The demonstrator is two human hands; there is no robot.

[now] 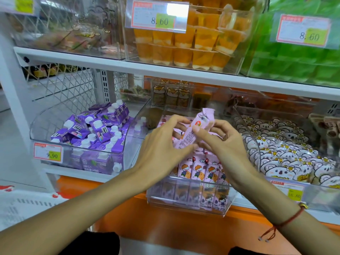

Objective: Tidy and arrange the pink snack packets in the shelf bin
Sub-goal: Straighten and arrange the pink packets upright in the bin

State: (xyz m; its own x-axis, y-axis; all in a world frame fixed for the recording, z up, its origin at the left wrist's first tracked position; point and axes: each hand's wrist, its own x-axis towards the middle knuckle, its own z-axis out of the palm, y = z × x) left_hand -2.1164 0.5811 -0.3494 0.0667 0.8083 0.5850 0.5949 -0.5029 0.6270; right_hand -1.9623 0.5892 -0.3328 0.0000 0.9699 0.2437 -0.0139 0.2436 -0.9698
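A: Status of the pink bin [187, 205]?

B: Front row done, by the look of it. A line of packets [199, 172] stands upright against the clear front wall, cartoon faces outward, edges touching. A second tier shows through the wall below them, also upright.

A: And behind that row?

B: Less certain. Some packets [176, 134] lie flat or slanted further back; both hands cover most of that area, so I cannot count them or judge their order.

A: Hands?

B: Both raised over the middle of the bin, sharing one packet [196, 129]. Left hand [161, 144] pinches its lower end between thumb and fingers. Right hand [223, 139] closes on the upper half, thumb on the printed back. The packet is tilted, crimped top pointing up and away, clear of the rest. Each grip is narrow and loaded; neither is free.

A: Stage, then?

B: Judgement: midway or somewhat past. This packet needs turning face-forward and slotting into a row; the loose ones behind need the same.

A: Neighbours disturbed?

B: No. Purple cartons [95, 129] to the left and koala packs [287, 153] to the right sit in their own bins.
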